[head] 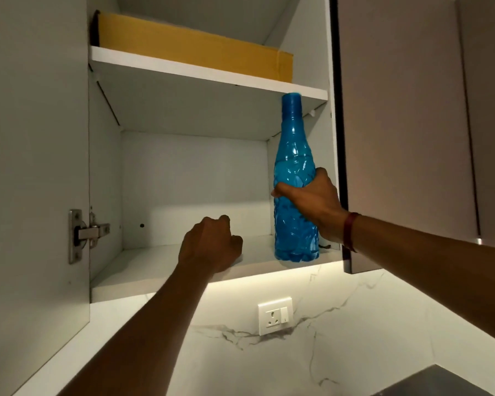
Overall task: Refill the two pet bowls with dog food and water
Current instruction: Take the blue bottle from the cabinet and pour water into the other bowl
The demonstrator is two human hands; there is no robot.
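Fingers (286,191) of the right hand (312,201) wrap round the lower body of the blue bottle (293,155), thumb on its near side. The bottle stands upright at the front right corner of the cabinet's bottom shelf (155,267); I cannot tell whether its base touches. Its cap reaches the upper shelf (206,72), which carries a cardboard box (195,44). The left hand (209,247) rests on the bottom shelf's front edge, fingers curled into a fist with nothing visible in it. A wall socket (275,315) sits below.

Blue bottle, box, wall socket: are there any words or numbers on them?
No text here can be read.
The blue bottle: bumpy pattern, no label.
The cardboard box: plain side.
The wall socket: a tiny mark on its switch, too small to read.
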